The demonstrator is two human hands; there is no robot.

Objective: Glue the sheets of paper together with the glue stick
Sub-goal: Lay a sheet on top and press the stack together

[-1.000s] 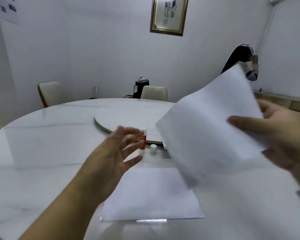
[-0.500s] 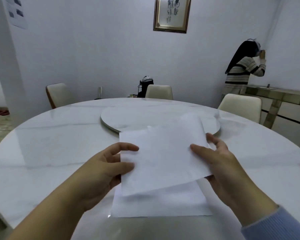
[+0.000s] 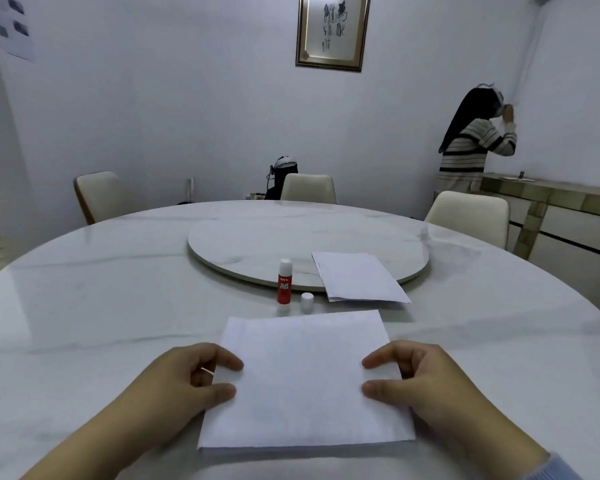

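Two hands, one glue stick, one loose cap and two lots of white paper lay before me on the round marble surface (image 3: 84, 306). Three cream chairs stood around its far side, the leftmost (image 3: 99, 195) near the wall, and one framed picture (image 3: 333, 31) hung above.

My left hand (image 3: 184, 379) rested on the left edge of the near sheets of paper (image 3: 302, 382), fingers curled, with thumb and forefinger tips pressing the paper flat; it gripped nothing. The sheets lay flat and squared just in front of me, plain white; the layered near edge showed more than one sheet, though I could not count them.

Just beyond them the glue stick (image 3: 284, 282) stood upright and uncapped, a red tube with white lettering and a white top. Its small white cap (image 3: 307, 301) stood just beside it on the right. Behind both sat the round turntable (image 3: 257, 244).

A second lot of paper (image 3: 357, 278) lay to the right, half on the turntable rim and half over the surface.

My right hand (image 3: 426, 382) mirrored the left on the paper's right edge, fingers bent, thumb and forefinger tips pressing down, a pale blue sleeve (image 3: 555, 467) at the wrist.

At far right, another person (image 3: 471, 147) in a striped top stood facing the corner.
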